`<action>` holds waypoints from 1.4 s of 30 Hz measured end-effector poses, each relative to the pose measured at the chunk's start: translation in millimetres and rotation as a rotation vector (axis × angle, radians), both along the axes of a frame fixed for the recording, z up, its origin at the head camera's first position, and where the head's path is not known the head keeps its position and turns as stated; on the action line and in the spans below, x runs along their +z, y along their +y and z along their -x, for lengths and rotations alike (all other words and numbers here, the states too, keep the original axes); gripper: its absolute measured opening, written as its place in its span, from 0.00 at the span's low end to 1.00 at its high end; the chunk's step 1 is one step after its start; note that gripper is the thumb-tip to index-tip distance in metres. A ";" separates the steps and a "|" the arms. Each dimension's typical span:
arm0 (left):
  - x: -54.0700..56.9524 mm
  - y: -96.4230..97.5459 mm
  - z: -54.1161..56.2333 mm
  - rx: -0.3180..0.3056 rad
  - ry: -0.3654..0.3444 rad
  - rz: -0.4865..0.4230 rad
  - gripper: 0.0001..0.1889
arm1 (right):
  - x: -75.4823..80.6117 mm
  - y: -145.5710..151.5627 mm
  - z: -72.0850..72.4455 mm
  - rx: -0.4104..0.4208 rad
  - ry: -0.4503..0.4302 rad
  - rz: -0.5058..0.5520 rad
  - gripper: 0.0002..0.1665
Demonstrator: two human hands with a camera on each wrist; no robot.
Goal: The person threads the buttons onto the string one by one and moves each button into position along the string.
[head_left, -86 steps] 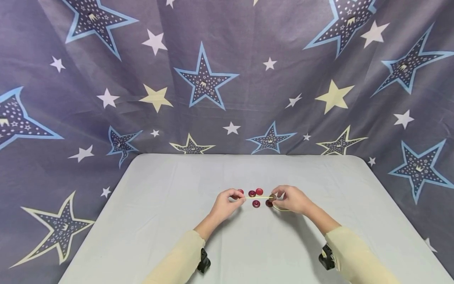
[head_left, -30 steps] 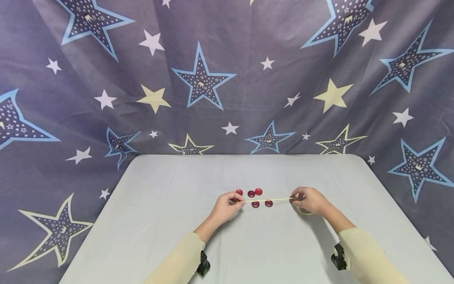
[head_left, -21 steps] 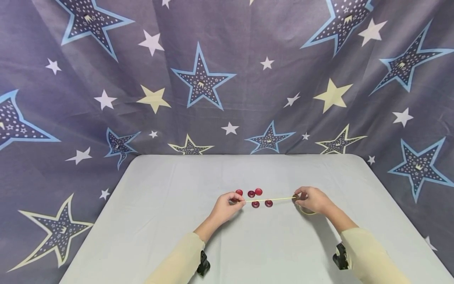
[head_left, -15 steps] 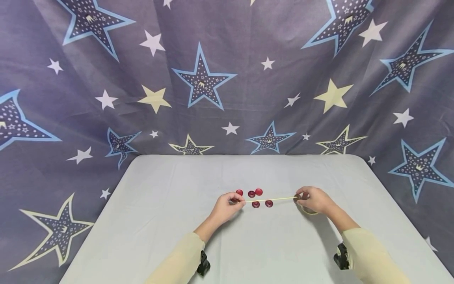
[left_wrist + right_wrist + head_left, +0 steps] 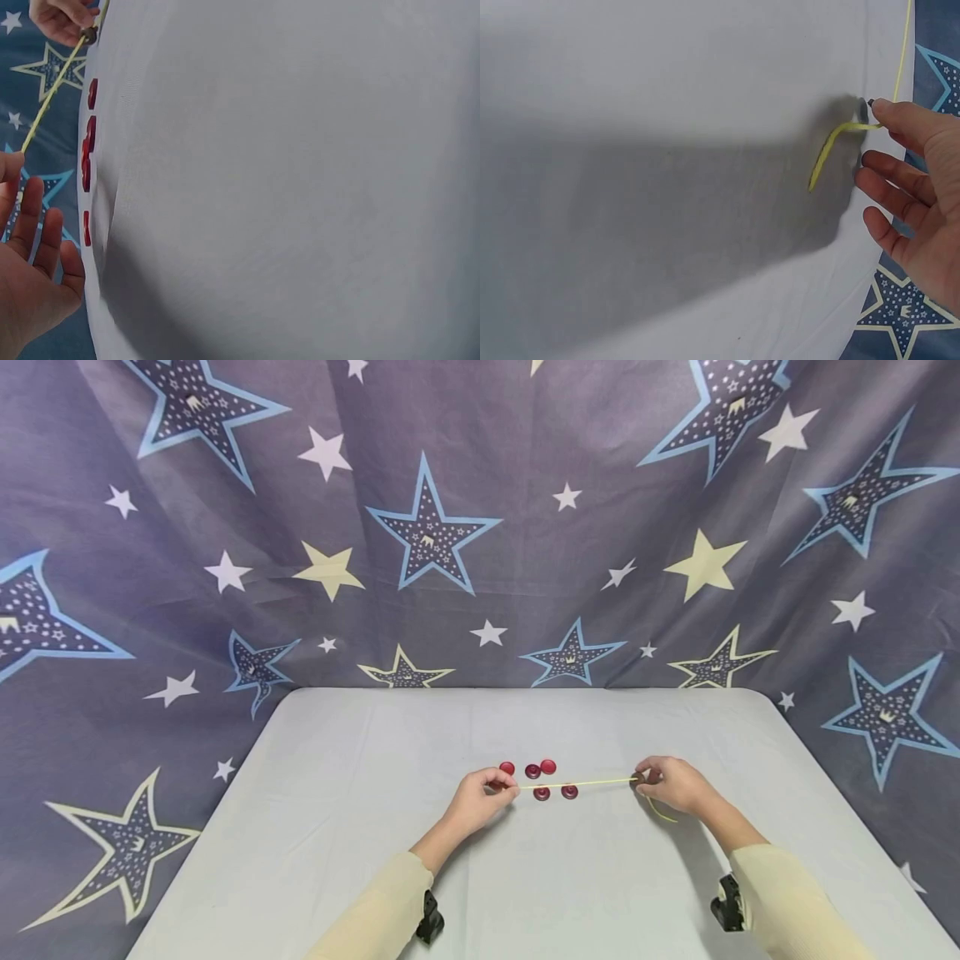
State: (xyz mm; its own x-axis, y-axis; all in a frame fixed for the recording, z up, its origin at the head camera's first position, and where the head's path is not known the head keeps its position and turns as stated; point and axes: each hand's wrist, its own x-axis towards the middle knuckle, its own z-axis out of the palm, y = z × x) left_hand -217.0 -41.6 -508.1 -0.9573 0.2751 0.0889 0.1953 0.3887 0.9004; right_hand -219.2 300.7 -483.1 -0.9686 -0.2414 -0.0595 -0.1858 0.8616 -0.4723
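Observation:
A yellow string (image 5: 588, 782) runs nearly taut between the two hands above the table. My left hand (image 5: 474, 800) pinches its left end between thumb and forefinger; in the left wrist view the other fingers are spread. At the far end my right hand (image 5: 678, 785) pinches a small brown button (image 5: 637, 778), which the string appears to pass through. From these fingertips a short loose tail of string (image 5: 823, 154) hangs in the right wrist view. Red buttons (image 5: 542, 793) lie below and behind the string, one of them partly covered by my left fingers.
A white cloth covers the table (image 5: 525, 877), whose far edge meets a purple-grey star-patterned curtain (image 5: 480, 568). The shadow of my right hand and arm falls across the cloth. Black wrist cameras (image 5: 430, 917) sit at both sleeves.
My right hand has moved right with the brown button, away from my left hand. The stretch of string between the hands has grown, and the loop at the right hand is now a short tail.

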 end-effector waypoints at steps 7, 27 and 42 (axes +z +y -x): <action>1.6 1.1 -0.9 -0.005 -0.002 -0.001 0.03 | 0.2 7.4 -1.7 -0.032 -0.031 -0.010 0.17; 0.2 7.1 -2.0 -0.028 -0.026 -0.021 0.03 | -5.0 14.3 -3.1 -0.078 -0.033 -0.045 0.16; -1.2 7.9 -2.9 -0.031 -0.010 -0.023 0.03 | 6.8 -2.2 -2.1 -0.052 0.043 -0.032 0.17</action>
State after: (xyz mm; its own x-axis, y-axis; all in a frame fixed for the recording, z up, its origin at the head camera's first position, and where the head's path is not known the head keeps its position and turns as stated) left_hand -214.1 -33.7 -509.3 -0.9493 0.3023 0.0861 0.1978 0.3614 0.9112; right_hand -217.0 298.6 -476.3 -0.9816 -0.1893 -0.0243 -0.1599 0.8854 -0.4365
